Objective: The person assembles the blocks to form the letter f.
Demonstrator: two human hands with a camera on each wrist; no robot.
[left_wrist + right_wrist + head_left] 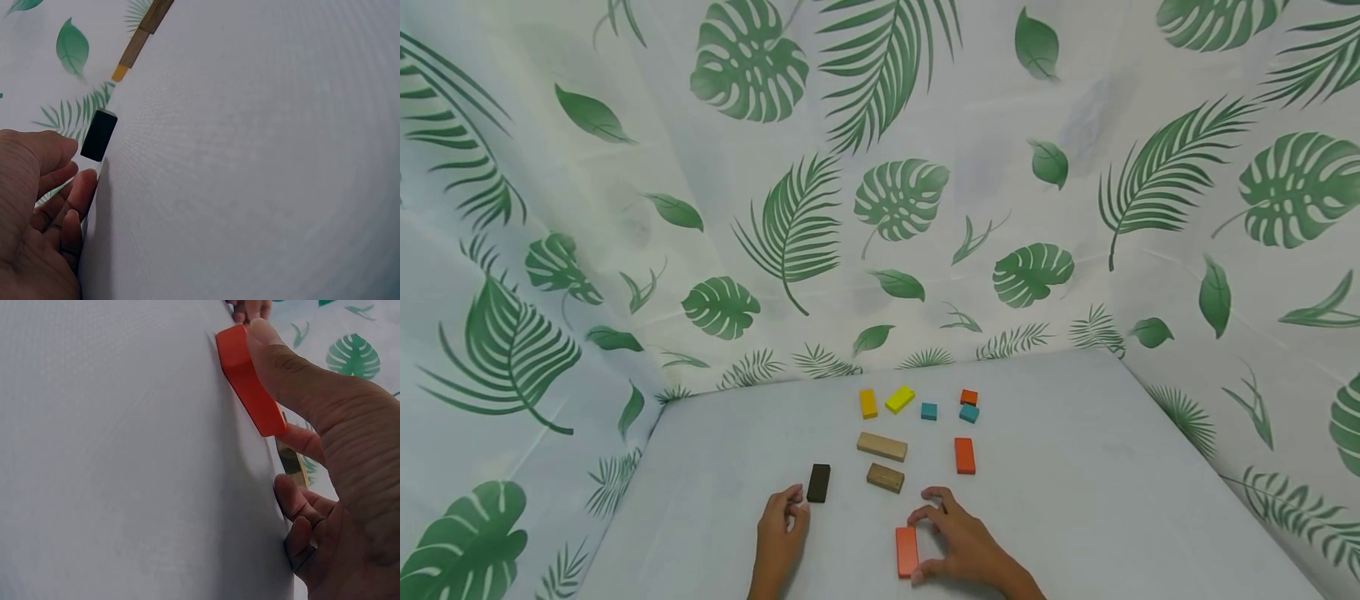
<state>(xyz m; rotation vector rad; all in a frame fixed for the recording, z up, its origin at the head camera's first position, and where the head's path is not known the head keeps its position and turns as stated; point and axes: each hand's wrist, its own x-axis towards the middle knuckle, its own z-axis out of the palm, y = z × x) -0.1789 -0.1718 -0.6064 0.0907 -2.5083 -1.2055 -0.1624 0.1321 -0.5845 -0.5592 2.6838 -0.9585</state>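
Near the front of the white table, my right hand [962,540] pinches an orange-red block [907,552] by its two ends, thumb at the near end and index finger at the far end. The same block [249,381] shows in the right wrist view, lying between thumb and index finger. My left hand [781,527], its fingers loosely bent, holds nothing. Just beyond its fingertips is a black block [819,483], also seen in the left wrist view as a dark block [99,135] beside the thumb.
Between and beyond the hands lie a brown block [885,477], a longer tan block [882,446] and another orange-red block [965,456]. Farther back are an orange-yellow block [868,403], a yellow block [899,399], blue blocks [928,411] and a small orange block [969,397]. Leaf-print cloth [820,333] surrounds the table.
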